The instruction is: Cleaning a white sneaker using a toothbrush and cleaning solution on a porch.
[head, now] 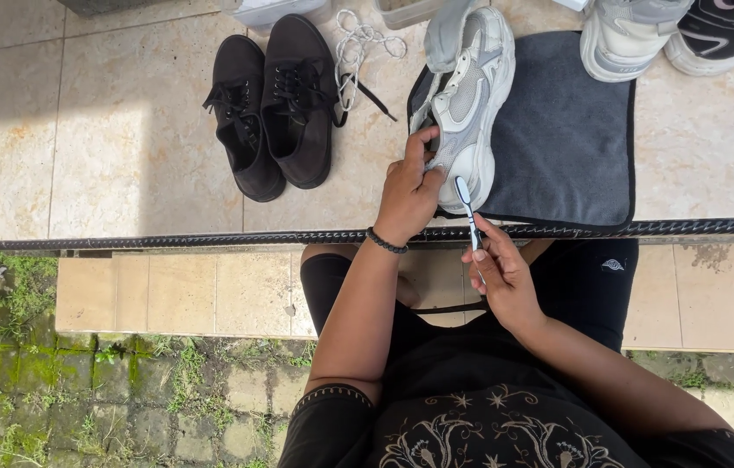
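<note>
Grey cloth (pixel 566 130) lies spread on the tiled ledge (pixel 124 139), and a pale grey and white sneaker (pixel 468 104) rests on its left part, toe end toward the person, heel end pointing away. The left hand (pixel 408 192) presses against the near left side of the sneaker, its fingers (pixel 423 143) curled onto the shoe's side near the toe, steadying it. A dark beaded bracelet (pixel 385 242) circles that wrist.

The right hand (pixel 499 270) grips a toothbrush (pixel 469 212) with a white and dark handle; the fingers are closed tightly around the lower handle, and the brush head points up and sits at the toe edge of the sneaker, touching or just beside the sole rim; I cannot tell which.

To the left of the cloth, well apart from the hands, a pair of black lace-up shoes (pixel 273 108) stands side by side on the tiles, toes toward the person. Between them and the sneaker lies a loose tangle of white laces (pixel 358 43), with a black lace end beside it. At the top right, two more sneakers show partly: a white one (pixel 623 39) overlapping the cloth's far edge and a dark one with a white sole (pixel 718 35) beside it.

A dark ribbed bar (pixel 168 241) runs along the near edge of the ledge. Below it, mossy paving (pixel 64 390) shows on the left.
</note>
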